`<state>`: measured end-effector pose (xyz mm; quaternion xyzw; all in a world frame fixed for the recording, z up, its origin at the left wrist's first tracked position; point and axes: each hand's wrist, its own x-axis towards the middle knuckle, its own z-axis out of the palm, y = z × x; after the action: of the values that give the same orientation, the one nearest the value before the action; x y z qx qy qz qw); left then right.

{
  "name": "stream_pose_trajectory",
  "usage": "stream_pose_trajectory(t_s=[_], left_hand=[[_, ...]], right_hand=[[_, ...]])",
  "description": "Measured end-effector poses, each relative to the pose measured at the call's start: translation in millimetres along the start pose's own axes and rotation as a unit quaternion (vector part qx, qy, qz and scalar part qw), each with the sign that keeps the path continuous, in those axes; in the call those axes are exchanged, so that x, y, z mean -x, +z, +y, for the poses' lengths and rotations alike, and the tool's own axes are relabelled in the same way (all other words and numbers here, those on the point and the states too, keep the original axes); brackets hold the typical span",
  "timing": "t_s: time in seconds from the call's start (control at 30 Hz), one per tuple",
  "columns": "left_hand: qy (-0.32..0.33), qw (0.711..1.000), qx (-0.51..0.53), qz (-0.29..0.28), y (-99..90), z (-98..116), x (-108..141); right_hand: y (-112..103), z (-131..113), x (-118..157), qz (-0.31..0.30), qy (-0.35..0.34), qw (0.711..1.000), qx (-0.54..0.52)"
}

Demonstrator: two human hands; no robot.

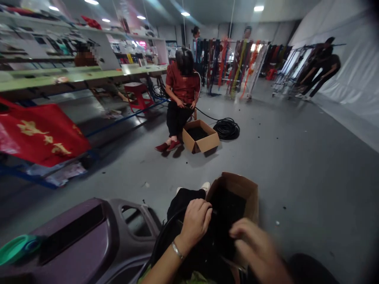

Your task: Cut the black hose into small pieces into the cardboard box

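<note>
Over my lap, my left hand [196, 221] curls its fingers round a black cord [162, 232], which bends away to the left. A silver bracelet circles that wrist. To the right, my right hand [256, 244] is smeared by motion, its fingers bent beside an open cardboard box [251, 193]. Small dark pieces [229, 205] lie inside this box; their kind is too dark to make out. Whether the right fingers hold anything does not show. Black material covers my lap under both hands.
A purple-grey plastic stool or chair [79, 240] with a green round object [19, 249] stands left. Ahead, a seated person [183, 86] handles black cord beside another cardboard box [204, 145] and a cord coil [226, 129]. A red bag [44, 132] hangs from the long table [97, 75].
</note>
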<state>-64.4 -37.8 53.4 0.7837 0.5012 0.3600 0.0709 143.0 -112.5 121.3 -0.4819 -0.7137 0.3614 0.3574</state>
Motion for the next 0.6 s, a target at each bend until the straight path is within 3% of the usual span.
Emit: stream_pose_trajectory(t_s=[0.13,0.2,0.27,0.37,0.5,0.6], left_hand=[[0.007,1.000,-0.004,-0.007,1.1,-1.6,0.2],[0.007,1.000,-0.011,-0.013,0.8,-2.0,0.2],[0.007,1.000,-0.019,-0.014,0.3,-2.6,0.1],[0.005,1.000,-0.030,-0.008,0.6,-3.5,-0.6],[0.010,0.998,-0.058,0.003,1.8,-2.4,-4.2],[0.021,0.996,-0.088,-0.009,-0.5,0.5,-10.7]], right_hand=[[76.2,34.1,-11.2,-0.092,-0.010,0.995,0.035],[107.7,45.8,-8.0,-0.071,0.018,0.994,0.077],[125.5,52.0,-5.5,-0.061,0.043,0.991,0.107],[130.9,51.9,-8.0,-0.084,0.066,0.986,0.129],[121.4,45.8,-16.1,-0.120,0.084,0.985,0.089],[109.2,55.3,-12.5,-0.092,0.123,0.987,0.037]])
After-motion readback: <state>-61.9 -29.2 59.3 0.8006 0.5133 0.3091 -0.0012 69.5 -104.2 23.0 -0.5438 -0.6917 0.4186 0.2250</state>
